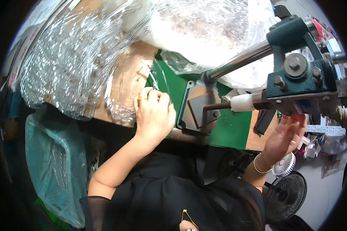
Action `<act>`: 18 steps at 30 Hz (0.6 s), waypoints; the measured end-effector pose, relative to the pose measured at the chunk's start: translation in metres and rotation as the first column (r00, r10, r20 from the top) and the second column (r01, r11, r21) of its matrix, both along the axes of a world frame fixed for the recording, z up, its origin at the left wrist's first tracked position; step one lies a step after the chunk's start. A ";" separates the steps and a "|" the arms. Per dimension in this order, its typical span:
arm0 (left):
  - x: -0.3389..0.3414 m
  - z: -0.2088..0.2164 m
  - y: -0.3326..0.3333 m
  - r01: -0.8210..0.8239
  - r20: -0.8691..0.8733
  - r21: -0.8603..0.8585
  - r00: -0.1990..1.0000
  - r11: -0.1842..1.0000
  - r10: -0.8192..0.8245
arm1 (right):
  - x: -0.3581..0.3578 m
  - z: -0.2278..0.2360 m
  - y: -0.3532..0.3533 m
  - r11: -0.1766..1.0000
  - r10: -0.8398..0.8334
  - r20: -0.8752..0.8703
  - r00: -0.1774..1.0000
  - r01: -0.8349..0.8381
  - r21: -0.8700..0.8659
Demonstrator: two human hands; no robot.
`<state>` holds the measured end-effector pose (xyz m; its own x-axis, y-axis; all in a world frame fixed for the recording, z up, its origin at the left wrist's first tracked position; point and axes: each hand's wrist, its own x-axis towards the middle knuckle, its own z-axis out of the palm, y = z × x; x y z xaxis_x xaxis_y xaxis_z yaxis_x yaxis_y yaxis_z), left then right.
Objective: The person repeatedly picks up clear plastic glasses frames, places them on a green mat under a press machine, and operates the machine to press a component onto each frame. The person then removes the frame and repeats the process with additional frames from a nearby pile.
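My left hand [154, 117] rests at the table's front edge, left of the press base, its fingers curled closed around a thin clear plastic strand [156, 77] that loops out past the fingertips. What the fingertips pinch is mostly hidden. A dark green hand press [297, 73] stands to the right, its rod with a white collar [241, 103] pointing at a square metal block [198, 109] on the base plate. My right hand [283, 138] is raised beneath the press head, with fingers bent up against it; the part they grip is hidden.
A large heap of shiny clear plastic strands [73, 61] covers the table's left. Behind the press lies a big clear bag [208, 27] of similar pieces. A green bin with plastic lining [54, 165] sits at lower left. Two fans, one white [284, 164] and one black [285, 196], stand at right.
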<state>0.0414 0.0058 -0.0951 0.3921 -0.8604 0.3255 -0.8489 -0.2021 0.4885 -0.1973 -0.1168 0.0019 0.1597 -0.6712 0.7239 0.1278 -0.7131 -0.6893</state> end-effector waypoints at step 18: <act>0.021 0.008 -0.213 0.353 -0.126 -0.212 0.915 0.911 -0.384 | -0.015 -0.159 0.040 0.885 -0.410 -0.727 0.551 0.435 -0.168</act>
